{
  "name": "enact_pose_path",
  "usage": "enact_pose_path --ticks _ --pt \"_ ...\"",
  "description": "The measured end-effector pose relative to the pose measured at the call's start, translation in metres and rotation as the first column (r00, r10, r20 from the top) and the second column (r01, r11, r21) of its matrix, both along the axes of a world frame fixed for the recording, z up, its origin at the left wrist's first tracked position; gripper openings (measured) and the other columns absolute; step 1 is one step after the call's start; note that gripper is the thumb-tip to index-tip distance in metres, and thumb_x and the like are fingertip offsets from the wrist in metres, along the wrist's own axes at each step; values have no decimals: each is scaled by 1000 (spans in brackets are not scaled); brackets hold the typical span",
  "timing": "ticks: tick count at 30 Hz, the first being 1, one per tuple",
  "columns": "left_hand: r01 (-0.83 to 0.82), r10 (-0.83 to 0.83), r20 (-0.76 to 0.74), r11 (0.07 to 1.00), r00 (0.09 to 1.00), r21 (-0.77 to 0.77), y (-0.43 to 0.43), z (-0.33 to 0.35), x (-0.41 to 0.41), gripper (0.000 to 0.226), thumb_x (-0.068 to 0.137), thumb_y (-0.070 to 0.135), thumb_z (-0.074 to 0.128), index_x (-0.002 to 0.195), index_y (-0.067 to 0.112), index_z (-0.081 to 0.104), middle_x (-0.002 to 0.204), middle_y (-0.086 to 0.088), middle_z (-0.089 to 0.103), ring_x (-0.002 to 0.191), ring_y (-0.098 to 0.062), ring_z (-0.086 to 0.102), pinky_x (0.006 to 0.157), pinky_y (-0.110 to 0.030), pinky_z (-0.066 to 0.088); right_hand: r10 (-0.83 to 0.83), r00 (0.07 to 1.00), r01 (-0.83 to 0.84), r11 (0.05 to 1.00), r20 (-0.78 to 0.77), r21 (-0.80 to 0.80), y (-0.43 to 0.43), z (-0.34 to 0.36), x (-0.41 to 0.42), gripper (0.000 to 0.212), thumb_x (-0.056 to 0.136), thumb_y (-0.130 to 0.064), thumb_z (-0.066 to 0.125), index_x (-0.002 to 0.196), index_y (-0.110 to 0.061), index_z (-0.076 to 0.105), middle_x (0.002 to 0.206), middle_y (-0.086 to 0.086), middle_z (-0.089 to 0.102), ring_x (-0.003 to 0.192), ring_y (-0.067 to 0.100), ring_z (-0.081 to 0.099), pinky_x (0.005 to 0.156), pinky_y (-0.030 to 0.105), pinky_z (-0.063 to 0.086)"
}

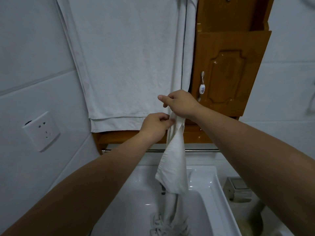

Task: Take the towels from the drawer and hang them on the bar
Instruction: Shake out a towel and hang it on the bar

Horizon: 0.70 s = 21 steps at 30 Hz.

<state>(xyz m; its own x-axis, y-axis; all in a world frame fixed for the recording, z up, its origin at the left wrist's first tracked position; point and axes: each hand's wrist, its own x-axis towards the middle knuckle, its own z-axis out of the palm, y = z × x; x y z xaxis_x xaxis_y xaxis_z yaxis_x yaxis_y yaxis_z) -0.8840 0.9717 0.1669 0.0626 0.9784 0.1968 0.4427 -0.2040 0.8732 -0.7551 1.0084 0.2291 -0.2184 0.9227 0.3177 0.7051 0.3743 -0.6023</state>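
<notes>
So our right hand (180, 103) is clenched round the top of the small white towel (173, 164), thumb poking out to the left. Our left hand (156, 125) is just below it, pinching the towel's edge between thumb and fingers. Both hands are up in front of the wooden cabinet (228, 74), near its bottom left corner. The towel hangs down from our grip and crosses in front of the chrome bar (201, 150), not draped over it. Its lower end lies bunched up in the white sink (213, 183), around the middle of the basin. Behind our hands a big white towel (126, 65) hangs flat against the wall, bottom hem just above the wooden shelf (119, 135) over the bar; we can't see what it hangs from. The cabinet door has a metal handle (202, 86) with a white tip. There's a wall socket (40, 131) off to the left on the tiles, and a grey metal box (238, 189) just beside the sink's right rim.
</notes>
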Motion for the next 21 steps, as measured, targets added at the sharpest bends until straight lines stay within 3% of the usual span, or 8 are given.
enact_pose_path --ticks 3,6,9,12,16,21 --pt "-33 51 -170 994 984 104 -2 1 6 19 90 28 59 76 16 62 71 -4 62 66 -18 57 58 -29 44 3 998 -7 999 -63 -52 1 -4 -1 59 92 -57 60 91 1 73 57 -11 59 60 14 53 58 31 42" --pt "-47 116 -319 975 941 218 -6 0 12 26 90 28 57 67 24 47 64 5 53 58 -9 50 51 -23 31 56 989 -72 991 -134 -116 3 -12 1 40 83 -50 74 89 -10 76 82 -1 73 81 15 68 76 35 58" --pt "-104 191 -310 956 932 275 -4 -3 11 22 95 33 50 77 21 51 67 7 54 63 -9 52 51 -24 31 111 944 -174 968 -312 -181 2 -18 7 24 81 -36 81 90 -14 77 88 0 76 90 15 71 84 36 59" --pt "-162 222 -222 952 949 260 4 -6 2 23 99 37 43 98 20 59 75 7 57 69 -7 54 54 -22 37 107 897 -235 937 -429 -257 0 -23 15 21 82 -24 80 99 -11 77 98 10 75 86 22 69 72 35 55" --pt "-221 279 -178 932 944 288 12 -7 -9 32 102 41 40 103 15 59 85 1 61 78 -14 59 66 -30 49 59 894 -225 916 -444 -331 1 -33 28 14 87 -10 74 100 -6 74 95 11 72 79 17 66 64 23 52" --pt "-182 261 -236 933 936 310 15 -9 -16 33 103 45 38 106 19 58 86 6 59 74 -7 54 59 -16 37 -39 821 -187 925 -570 -332 4 -39 36 10 91 -14 69 98 -8 74 88 6 72 84 19 66 70 30 53"
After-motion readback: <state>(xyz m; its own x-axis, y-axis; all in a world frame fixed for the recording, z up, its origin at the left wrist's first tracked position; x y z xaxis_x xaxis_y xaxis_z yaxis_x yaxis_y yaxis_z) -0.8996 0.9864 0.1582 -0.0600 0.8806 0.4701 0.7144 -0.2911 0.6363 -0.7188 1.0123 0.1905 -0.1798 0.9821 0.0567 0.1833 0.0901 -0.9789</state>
